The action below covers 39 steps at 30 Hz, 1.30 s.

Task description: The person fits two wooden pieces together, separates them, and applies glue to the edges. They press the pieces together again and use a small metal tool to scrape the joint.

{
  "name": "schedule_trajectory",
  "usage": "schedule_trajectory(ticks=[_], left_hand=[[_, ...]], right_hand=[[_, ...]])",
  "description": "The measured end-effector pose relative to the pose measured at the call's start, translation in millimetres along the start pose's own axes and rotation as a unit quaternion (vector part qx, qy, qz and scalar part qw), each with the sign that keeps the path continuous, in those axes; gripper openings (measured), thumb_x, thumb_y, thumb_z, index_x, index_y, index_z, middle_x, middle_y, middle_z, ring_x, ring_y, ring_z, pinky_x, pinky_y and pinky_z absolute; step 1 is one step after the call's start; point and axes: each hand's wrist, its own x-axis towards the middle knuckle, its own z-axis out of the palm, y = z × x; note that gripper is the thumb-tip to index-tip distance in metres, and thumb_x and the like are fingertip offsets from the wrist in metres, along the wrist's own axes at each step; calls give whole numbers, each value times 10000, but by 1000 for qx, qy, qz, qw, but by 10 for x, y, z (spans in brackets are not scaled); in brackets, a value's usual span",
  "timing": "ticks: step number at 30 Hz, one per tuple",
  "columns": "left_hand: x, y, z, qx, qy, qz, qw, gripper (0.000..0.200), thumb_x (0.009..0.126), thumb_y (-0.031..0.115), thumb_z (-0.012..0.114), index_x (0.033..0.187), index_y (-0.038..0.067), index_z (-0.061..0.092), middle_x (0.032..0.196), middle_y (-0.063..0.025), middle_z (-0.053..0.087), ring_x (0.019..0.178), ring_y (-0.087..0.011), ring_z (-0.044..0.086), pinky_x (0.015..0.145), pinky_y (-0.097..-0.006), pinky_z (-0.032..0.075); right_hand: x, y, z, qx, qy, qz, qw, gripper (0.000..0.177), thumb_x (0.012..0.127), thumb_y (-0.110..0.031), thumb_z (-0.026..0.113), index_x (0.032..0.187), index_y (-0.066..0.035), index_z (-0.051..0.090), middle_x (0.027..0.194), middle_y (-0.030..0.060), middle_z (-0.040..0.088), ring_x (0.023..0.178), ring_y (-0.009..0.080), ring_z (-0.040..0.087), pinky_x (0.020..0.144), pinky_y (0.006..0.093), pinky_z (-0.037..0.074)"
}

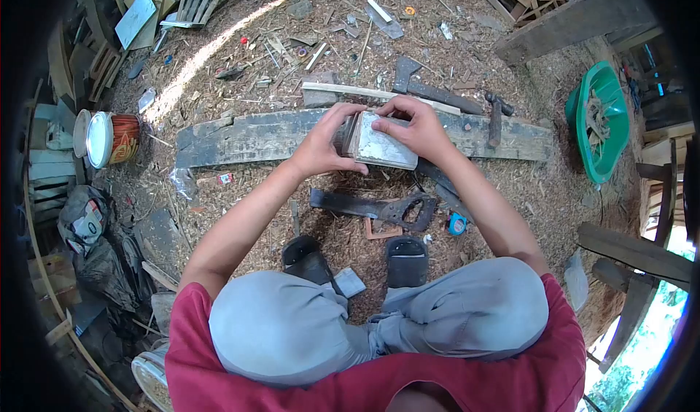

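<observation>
White-topped block [384, 148] between both hands [370, 138]

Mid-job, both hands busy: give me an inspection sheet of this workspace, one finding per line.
Surface: weathered plank lying on shavings-strewn ground.
Job's things: layered rectangular block, held over the plank; contact beneath hidden.
Clutter: hammer on the plank's right part; handsaw and blue tape measure on the ground nearer the feet.
Grippers: left hand at the block's left side; right hand gripping its right, thumb on top.
Cables: nothing seen.
Surroundings: green basin of scraps, right.
</observation>
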Motion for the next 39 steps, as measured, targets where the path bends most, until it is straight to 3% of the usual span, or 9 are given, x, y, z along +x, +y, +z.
schedule_trajectory(ticks=[14,23,39], left_hand=[[22,82,-108,26,-8,17,999,1008,645,341,1011,1487,54,539,1443,-151,596,1376,-332,571,1175,-434,442],[-16,111,-76,30,0,-15,999,1055,647,340,1003,1537,65,506,1467,-160,598,1380,-338,578,1170,-436,454],[-26,5,-33,59,31,15,998,1034,610,400,1020,1491,90,575,1440,-171,641,1337,-352,624,1131,-438,501]], right_hand=[[56,-27,-56,-8,-3,1,1000,270,854,-246,894,997,-42,792,965,93,774,903,196,714,845,351,543],[94,-10,-62,-9,-15,12,1000,262,858,-243,887,1011,-53,793,972,97,770,901,203,717,858,354,549],[110,114,-60,3,-11,3,1000,239,866,-205,886,1028,-47,809,1002,66,783,958,158,710,889,330,537]])
